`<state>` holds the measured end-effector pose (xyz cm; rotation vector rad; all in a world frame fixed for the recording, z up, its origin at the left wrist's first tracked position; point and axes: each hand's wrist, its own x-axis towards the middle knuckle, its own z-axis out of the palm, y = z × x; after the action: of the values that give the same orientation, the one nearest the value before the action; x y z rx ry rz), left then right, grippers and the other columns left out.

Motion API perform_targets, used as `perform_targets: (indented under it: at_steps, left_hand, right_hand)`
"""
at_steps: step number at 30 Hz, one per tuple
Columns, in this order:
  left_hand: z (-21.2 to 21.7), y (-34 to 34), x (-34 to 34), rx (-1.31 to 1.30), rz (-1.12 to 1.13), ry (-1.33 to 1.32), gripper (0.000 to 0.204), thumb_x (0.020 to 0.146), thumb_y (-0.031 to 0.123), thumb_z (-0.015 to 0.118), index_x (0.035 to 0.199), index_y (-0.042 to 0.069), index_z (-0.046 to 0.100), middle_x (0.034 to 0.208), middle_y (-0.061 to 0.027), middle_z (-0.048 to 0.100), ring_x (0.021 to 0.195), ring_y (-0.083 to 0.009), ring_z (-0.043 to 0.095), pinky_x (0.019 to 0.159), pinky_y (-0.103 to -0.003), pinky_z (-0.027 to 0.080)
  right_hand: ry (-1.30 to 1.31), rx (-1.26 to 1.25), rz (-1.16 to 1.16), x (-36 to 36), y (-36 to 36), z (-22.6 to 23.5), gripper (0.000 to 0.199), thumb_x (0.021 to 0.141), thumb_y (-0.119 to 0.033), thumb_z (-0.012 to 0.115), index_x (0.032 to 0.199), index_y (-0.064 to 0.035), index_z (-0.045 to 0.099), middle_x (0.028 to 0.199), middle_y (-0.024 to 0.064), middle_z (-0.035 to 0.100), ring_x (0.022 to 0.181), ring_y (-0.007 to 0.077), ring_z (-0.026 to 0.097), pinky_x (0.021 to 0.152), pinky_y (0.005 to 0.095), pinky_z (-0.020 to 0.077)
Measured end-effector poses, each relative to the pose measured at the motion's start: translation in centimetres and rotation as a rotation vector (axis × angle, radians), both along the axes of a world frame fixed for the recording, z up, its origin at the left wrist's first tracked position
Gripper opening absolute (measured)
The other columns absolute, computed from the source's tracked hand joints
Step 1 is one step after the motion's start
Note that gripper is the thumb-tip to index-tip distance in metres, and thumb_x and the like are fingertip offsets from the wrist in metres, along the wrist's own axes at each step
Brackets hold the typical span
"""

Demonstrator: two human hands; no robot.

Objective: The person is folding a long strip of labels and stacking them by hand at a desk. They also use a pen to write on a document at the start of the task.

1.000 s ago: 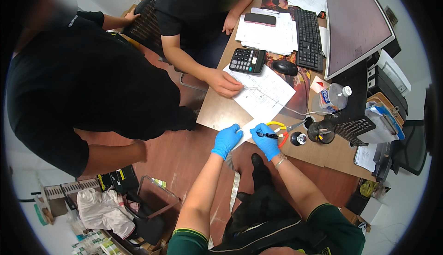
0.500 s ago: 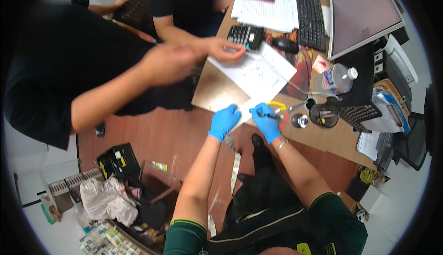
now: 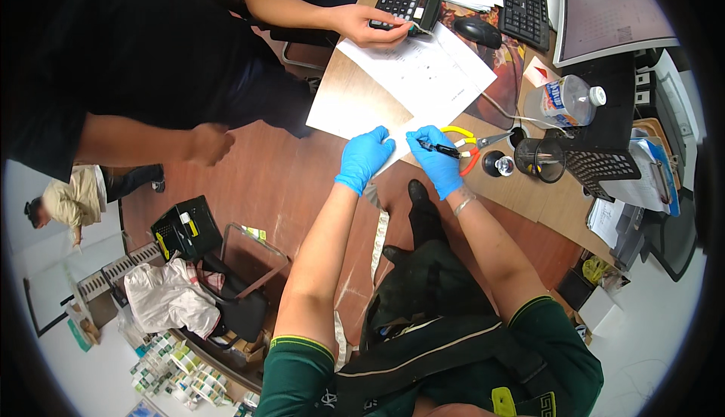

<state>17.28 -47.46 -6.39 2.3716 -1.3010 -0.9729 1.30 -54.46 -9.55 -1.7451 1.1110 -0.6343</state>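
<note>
Since the frame half a second ago, at the far left a person in a pale top has come into view, the standing co-worker's forearm has dropped from across the tabletop to hang well apart from its left edge, and the seated co-worker's hand stays by the calculator, pinching a white cord. The left hand, in a blue glove, remains closed on a white slip at the near edge, right of the near left corner; the slip slants from lower left to upper right. The right hand, also gloved, is clamped around a black pen just above that edge, long axis running nearly sideways, one end toward the slip and the other to the right and slightly nearer; its tip is too small to make out. A printed sheet lies just beyond the hands. Scissors with yellow and orange handles sit close against the right hand's right side, blades toward the right; farther along stand a small dark jar, a mesh cup and a clear bottle.
</note>
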Motion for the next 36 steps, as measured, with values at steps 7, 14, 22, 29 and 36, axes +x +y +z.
perform_targets:
  at_steps: [7,14,22,29,36]
  left_hand:
    - [-0.6,0.3,0.1,-0.018,0.001,0.003,0.041,0.085,0.037,0.056,0.115,0.011,0.062,0.103,-0.0165,0.067,0.095,-0.0345,0.064,0.084,-0.042,0.05]
    - [-0.2,0.0,0.0,-0.012,0.019,-0.006,0.041,0.084,0.037,0.061,0.113,0.008,0.063,0.105,-0.016,0.067,0.096,-0.0334,0.065,0.085,-0.038,0.051]
    - [0.0,0.0,0.0,-0.021,0.021,0.001,0.041,0.083,0.037,0.061,0.114,0.009,0.063,0.102,-0.0174,0.067,0.094,-0.0342,0.065,0.084,-0.039,0.051]
    - [0.3,0.1,0.0,0.004,0.01,0.002,0.041,0.083,0.037,0.061,0.113,0.009,0.063,0.1,-0.0183,0.067,0.092,-0.0353,0.065,0.082,-0.04,0.051]
    - [0.2,0.2,0.0,-0.011,0.008,0.004,0.038,0.083,0.036,0.06,0.11,0.009,0.063,0.097,-0.0192,0.067,0.09,-0.0357,0.065,0.081,-0.041,0.051]
  right_hand:
    - [0.126,-0.054,0.029,0.2,0.0,-0.1,0.021,0.083,-0.03,0.068,0.082,-0.0113,0.059,0.073,0.007,0.065,0.066,0.024,0.064,0.06,0.0345,0.0501]
    - [0.1,-0.049,0.033,-0.1,-0.2,-0.6,0.02,0.082,-0.028,0.068,0.081,-0.0107,0.059,0.069,0.0068,0.064,0.063,0.0239,0.063,0.058,0.0347,0.0496]
    - [0.079,-0.017,-0.002,0.0,-0.2,-0.8,0.019,0.083,-0.027,0.068,0.081,-0.0103,0.059,0.068,0.0056,0.064,0.062,0.0194,0.063,0.058,0.0319,0.049]
    - [0.029,0.008,0.001,0.0,-0.1,-0.6,0.018,0.083,-0.027,0.068,0.082,-0.0104,0.06,0.07,0.0055,0.065,0.063,0.0184,0.064,0.059,0.0306,0.0494]
    - [0.084,0.001,0.022,-0.1,0.0,-0.5,0.019,0.082,-0.027,0.068,0.082,-0.0097,0.059,0.069,0.0061,0.064,0.063,0.0199,0.063,0.058,0.0315,0.0493]
